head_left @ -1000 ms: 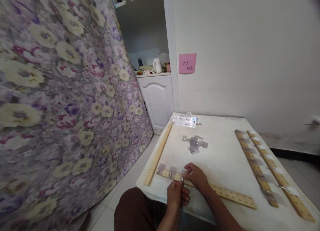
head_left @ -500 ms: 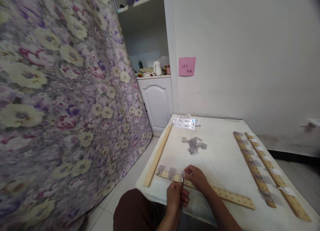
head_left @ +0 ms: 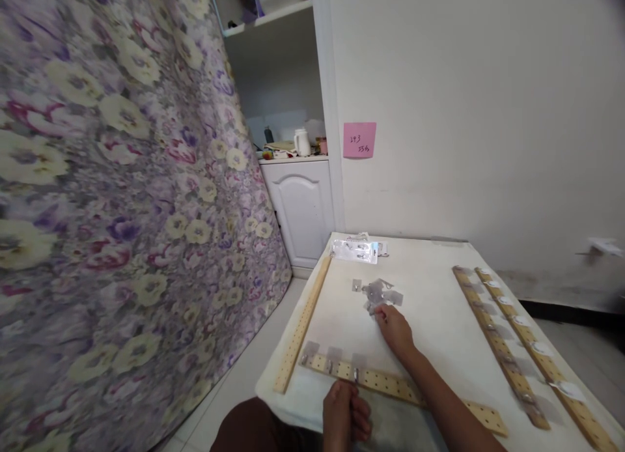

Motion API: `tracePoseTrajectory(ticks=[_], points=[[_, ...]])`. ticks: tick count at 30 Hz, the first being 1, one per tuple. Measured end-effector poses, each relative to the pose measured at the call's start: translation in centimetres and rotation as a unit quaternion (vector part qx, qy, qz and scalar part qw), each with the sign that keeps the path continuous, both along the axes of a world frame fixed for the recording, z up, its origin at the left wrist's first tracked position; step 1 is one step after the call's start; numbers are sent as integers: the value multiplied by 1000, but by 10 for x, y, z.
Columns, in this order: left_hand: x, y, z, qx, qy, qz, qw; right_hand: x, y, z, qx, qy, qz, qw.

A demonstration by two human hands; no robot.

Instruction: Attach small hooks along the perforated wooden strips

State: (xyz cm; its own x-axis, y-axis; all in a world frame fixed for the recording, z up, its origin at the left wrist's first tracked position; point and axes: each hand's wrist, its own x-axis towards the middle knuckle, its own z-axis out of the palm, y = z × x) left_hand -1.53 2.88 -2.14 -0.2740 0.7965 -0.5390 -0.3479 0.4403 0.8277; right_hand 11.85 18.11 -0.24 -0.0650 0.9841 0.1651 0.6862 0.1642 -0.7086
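Note:
My right hand point(head_left: 394, 328) reaches to a small pile of clear plastic pieces with metal bits point(head_left: 375, 292), fingertips pinched together at its near edge. Whether a piece is between them is hidden. Close to the table's front edge, my left hand point(head_left: 342, 409) is closed with fingers curled, just below a perforated wooden strip point(head_left: 390, 383). What it holds, if anything, I cannot make out. Three clear plastic pieces with metal fittings sit along the strip's left part, the nearest to my left hand being one fitting point(head_left: 356, 374). My right forearm covers part of the strip.
Another perforated wooden strip point(head_left: 303, 325) lies along the table's left side. Two strips with several fittings, one inner point(head_left: 498, 344) and one outer point(head_left: 541, 354), lie on the right. Clear packaging point(head_left: 354, 250) rests at the back left. A floral curtain point(head_left: 122, 230) hangs at left.
My right hand has left the third fitting on the strip and moved up to the pile. My left hand has drawn slightly down from that fitting. The view has tilted up a little.

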Motion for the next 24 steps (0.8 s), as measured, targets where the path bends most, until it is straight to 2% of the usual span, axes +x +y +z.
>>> tracePoseTrajectory(ticks=[5,8,12,14,17,20,24], points=[[-2,4,-12,6,-5,-5,1000,-17,10,-3,20,-98,14,995],[-2,5,-13,13,0,-10,1000,-16,12,-3,39,-95,25,994],[-1,2,-7,15,3,-14,1000,0,10,5,56,40,53,996],[-2,2,-4,17,0,-22,1000,8,6,9,31,128,44,990],[-4,2,-2,15,0,-32,999,18,-6,13,-50,241,26,969],[-6,0,0,20,6,-35,999,23,-22,16,-116,333,13,936],[5,-13,7,84,32,-74,993,28,-47,23,-135,385,-9,913]])
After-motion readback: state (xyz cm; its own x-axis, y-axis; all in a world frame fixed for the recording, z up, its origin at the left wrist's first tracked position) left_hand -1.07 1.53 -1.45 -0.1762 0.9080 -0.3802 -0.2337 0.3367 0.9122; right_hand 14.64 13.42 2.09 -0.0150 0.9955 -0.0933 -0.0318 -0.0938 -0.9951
